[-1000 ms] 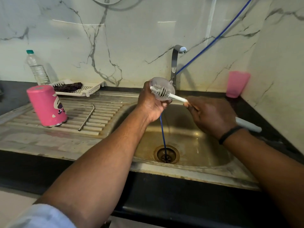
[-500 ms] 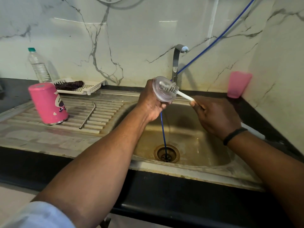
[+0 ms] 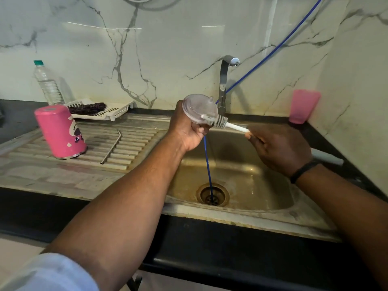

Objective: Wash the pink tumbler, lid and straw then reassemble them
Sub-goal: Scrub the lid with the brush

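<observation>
The left hand (image 3: 186, 131) grips the clear lid (image 3: 199, 108) over the sink (image 3: 231, 213). The right hand (image 3: 279, 150) grips the white bottle brush (image 3: 218, 121), bristles against the lid.

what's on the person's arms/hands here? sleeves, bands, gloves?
Both hands are bare, no gloves. The left hand has nothing on its wrist; a pale, light-coloured sleeve shows at the upper arm, forearm uncovered. The right hand has a thin black wristband; no sleeve is visible on that arm.

The brush (image 3: 218, 121) head has slid down to the lid's (image 3: 199, 108) lower edge.
</observation>
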